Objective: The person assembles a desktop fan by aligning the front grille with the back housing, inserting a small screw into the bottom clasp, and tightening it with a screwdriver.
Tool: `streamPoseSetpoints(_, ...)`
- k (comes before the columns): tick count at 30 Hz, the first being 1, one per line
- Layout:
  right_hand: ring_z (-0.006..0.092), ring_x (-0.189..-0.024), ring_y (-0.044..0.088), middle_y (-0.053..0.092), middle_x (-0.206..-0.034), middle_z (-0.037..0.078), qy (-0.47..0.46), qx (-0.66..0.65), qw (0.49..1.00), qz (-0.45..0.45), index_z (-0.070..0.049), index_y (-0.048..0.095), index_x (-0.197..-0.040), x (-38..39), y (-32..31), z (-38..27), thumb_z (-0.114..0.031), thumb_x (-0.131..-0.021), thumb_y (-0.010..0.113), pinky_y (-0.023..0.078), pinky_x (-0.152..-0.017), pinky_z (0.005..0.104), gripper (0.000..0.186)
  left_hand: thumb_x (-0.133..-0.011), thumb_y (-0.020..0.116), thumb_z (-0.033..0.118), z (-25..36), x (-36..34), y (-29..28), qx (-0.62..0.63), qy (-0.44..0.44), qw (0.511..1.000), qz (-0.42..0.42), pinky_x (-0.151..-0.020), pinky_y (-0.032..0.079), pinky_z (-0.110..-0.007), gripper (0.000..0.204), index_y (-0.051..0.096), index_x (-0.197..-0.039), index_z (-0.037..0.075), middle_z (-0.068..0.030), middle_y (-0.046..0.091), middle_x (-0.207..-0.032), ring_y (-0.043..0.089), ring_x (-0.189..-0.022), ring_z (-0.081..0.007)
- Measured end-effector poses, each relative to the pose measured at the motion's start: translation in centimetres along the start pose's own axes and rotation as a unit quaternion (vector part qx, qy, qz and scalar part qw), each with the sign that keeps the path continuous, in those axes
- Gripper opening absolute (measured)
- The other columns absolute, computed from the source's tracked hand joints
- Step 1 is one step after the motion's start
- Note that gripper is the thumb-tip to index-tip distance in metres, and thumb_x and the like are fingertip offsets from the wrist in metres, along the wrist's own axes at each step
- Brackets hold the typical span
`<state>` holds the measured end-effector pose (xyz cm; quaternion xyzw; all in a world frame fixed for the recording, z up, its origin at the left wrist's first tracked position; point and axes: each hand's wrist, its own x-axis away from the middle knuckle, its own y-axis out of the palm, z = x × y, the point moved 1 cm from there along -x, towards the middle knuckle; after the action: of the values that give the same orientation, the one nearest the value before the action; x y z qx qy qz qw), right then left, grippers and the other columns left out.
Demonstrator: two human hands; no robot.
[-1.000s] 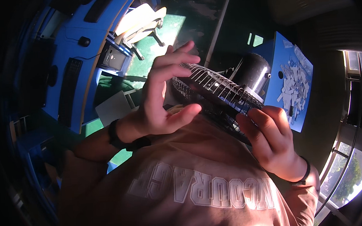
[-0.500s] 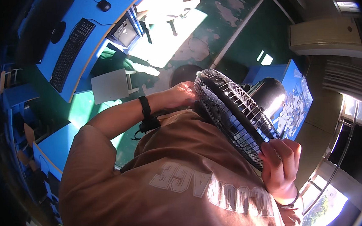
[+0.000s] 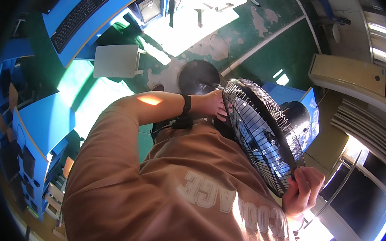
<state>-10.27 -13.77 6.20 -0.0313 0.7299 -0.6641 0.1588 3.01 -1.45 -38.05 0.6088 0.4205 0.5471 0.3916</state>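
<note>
The person holds a black pedestal fan (image 3: 262, 135) close in front of the chest, with its round wire grille facing the body and tilted. The left hand (image 3: 212, 106) rests at the upper rim of the grille, near the place where the pole joins the head; its fingers lie curled against the wire, but I cannot tell whether they really clamp it, because the grille hides the tips. The right hand (image 3: 303, 189) is at the lower rim, and its fingers are closed around the outer ring of the grille. The motor housing (image 3: 297, 114) sits behind the grille, on the far side from the person. The round black base (image 3: 197, 76) shows further away, above the green floor (image 3: 282, 50).

To my judgement, the step in hand is the handling of the front grille, with both hands at opposite points of the rim. The next move needs a firm and equal grip on both sides, so that the grille does not twist or bend.
</note>
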Motion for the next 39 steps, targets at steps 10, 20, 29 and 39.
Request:
streamPoseSetpoints(10, 0.0343, -0.094, 0.065, 0.068, -0.106, 0.018, 0.041, 0.036, 0.998, 0.021, 0.0, 0.068, -0.118, -0.8, 0.6, -0.4, -0.013, -0.106, 0.069, 0.053, -0.076, 0.0427, 0.018, -0.107, 0.05, 0.057, -0.4, -3.0, 2.0, -0.066, 0.037, 0.993, 0.093, -0.107, 0.048, -0.041, 0.054, 0.069, -0.134, 0.015, -0.0025, 0.07, -0.137, 0.065, -0.12, -0.0238)
streamPoseSetpoints(20, 0.0321, -0.088, 0.062, 0.062, -0.101, 0.017, 0.055, 0.058, 0.996, 0.039, -0.001, 0.066, -0.116, -1.1, 1.4, -0.7, -0.019, -0.109, 0.066, 0.05, -0.073, 0.0429, 0.019, -0.106, 0.043, 0.065, -0.9, -4.2, 1.2, -0.046, -0.035, 0.996, 0.073, -0.116, 0.04, -0.048, 0.067, 0.063, -0.144, 0.014, -0.0099, 0.061, -0.152, 0.055, -0.14, -0.0311)
streamPoseSetpoints(29, 0.0295, -0.09, 0.059, 0.058, -0.102, 0.013, 0.052, 0.032, 0.997, 0.04, -0.001, 0.065, -0.112, 0.2, 1.2, 0.2, -0.024, -0.11, 0.066, 0.046, -0.077, 0.0451, 0.023, -0.106, 0.05, 0.06, -0.6, -2.5, 1.3, -0.047, 0.01, 0.995, 0.089, -0.117, 0.046, -0.047, 0.063, 0.063, -0.144, 0.01, -0.0127, 0.063, -0.15, 0.058, -0.139, -0.0283)
streamPoseSetpoints(39, 0.0308, -0.09, 0.06, 0.063, -0.099, 0.014, 0.064, 0.056, 0.995, 0.05, -0.001, 0.067, -0.112, 1.1, 1.3, -0.6, -0.027, -0.108, 0.07, 0.05, -0.077, 0.0455, 0.026, -0.108, 0.052, 0.052, -2.2, -4.3, 0.3, -0.05, 0.02, 0.99, 0.133, -0.105, 0.049, -0.042, 0.043, 0.07, -0.123, 0.016, -0.0108, 0.069, -0.132, 0.06, -0.119, -0.0242)
